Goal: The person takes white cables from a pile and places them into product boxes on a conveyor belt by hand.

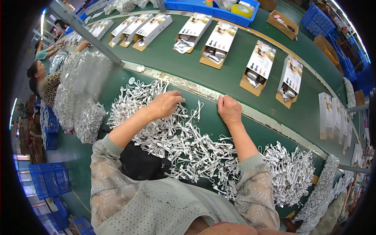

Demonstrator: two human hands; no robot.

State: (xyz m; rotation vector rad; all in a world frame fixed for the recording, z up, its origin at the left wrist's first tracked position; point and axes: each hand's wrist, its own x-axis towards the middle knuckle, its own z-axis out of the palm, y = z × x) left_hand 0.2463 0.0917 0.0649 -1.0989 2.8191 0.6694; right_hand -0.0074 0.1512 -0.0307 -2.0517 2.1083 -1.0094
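Observation:
My left hand (166, 103) rests on a large heap of white coiled cables (172, 137) spread over the green table; its fingers curl into the pile, and I cannot tell whether they grip one. My right hand (229, 110) lies fingers closed on the green surface by the worn metal edge strip (196, 91), holding nothing that I can see. One loose white cable (199, 111) lies between the two hands. A second heap of bundled white cables (291, 174) lies by my right elbow.
Beyond the strip, a green conveyor (231, 74) carries open cardboard boxes (217, 44) with printed lids. Clear plastic bag piles (80, 94) lie at the left, a blue bin (213, 9) at the back, blue crates (49, 181) on the floor. Other people work at far left.

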